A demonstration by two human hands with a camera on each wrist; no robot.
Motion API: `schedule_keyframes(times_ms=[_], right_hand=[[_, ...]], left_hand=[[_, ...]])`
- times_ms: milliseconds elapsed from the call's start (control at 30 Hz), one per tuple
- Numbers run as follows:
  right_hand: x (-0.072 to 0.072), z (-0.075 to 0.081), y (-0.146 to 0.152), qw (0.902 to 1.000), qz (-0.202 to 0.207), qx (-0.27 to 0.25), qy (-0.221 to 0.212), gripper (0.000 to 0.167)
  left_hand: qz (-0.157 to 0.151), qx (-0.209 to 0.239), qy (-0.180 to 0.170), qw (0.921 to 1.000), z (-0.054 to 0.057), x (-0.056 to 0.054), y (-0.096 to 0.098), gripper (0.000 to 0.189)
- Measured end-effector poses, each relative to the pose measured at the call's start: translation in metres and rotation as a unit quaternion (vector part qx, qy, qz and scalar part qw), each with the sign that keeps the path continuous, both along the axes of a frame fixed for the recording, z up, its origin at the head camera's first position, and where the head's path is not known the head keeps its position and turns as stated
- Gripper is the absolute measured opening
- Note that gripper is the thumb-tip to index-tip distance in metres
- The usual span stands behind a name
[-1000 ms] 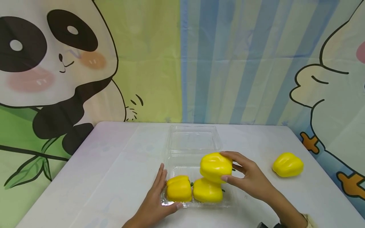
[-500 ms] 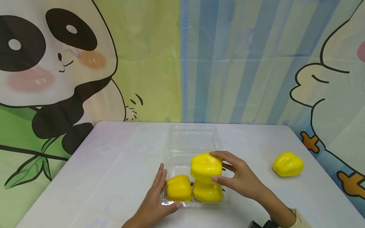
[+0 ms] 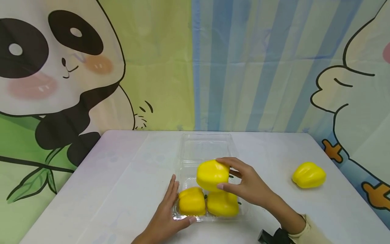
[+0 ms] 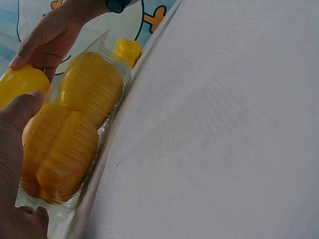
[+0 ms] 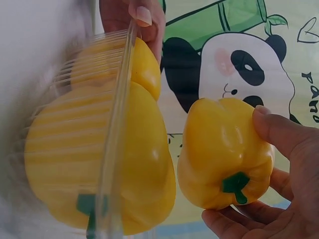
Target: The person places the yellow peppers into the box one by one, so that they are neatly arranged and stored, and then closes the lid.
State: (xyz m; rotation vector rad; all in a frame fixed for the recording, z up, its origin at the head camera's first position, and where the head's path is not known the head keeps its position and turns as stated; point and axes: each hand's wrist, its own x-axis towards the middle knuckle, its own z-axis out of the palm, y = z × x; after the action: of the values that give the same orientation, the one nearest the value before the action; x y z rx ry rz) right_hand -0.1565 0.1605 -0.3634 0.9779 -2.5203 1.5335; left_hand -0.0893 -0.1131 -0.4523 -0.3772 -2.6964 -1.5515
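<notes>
My right hand [image 3: 250, 185] pinching a glossy yellow bell pepper [image 3: 211, 175] above an open clear-plastic clamshell [image 3: 187, 172], my left hand [image 3: 167, 211] straight-fingered at its left side, two yellow peppers [image 3: 223, 204] in its front, another [image 3: 309, 175] on white table [image 3: 122, 189], "pan" legible on panda-print backdrop [image 5: 310, 94]

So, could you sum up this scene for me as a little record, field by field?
Left hand: rests against the clear container at its left front corner
Right hand: holds the raised pepper above the container
Lid: open, folded back
In container: left pepper and right pepper, side by side along the front
Outside: lone pepper on the table, far right
Pepper colour: all yellow
Backdrop: cartoon print, panda at left
</notes>
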Motion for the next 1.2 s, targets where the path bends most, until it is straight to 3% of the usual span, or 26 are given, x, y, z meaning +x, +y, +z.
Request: schedule_keyframes(times_ms=[400,800,1200], right_hand=[[-0.010,0.006,-0.024,0.9989,0.031,0.014,-0.032,0.062],[-0.019,0.004,-0.042,0.9974,0.057,0.032,-0.029,0.064],[-0.023,0.002,-0.048,0.9960,0.045,0.065,-0.040,0.064]], left_hand=[[0.012,-0.001,-0.020,0.9997,0.002,-0.004,-0.004,0.120],[0.006,0.008,-0.009,0.9999,0.002,-0.005,-0.005,0.120],[0.000,0.009,-0.020,0.9998,-0.001,-0.004,-0.002,0.119]])
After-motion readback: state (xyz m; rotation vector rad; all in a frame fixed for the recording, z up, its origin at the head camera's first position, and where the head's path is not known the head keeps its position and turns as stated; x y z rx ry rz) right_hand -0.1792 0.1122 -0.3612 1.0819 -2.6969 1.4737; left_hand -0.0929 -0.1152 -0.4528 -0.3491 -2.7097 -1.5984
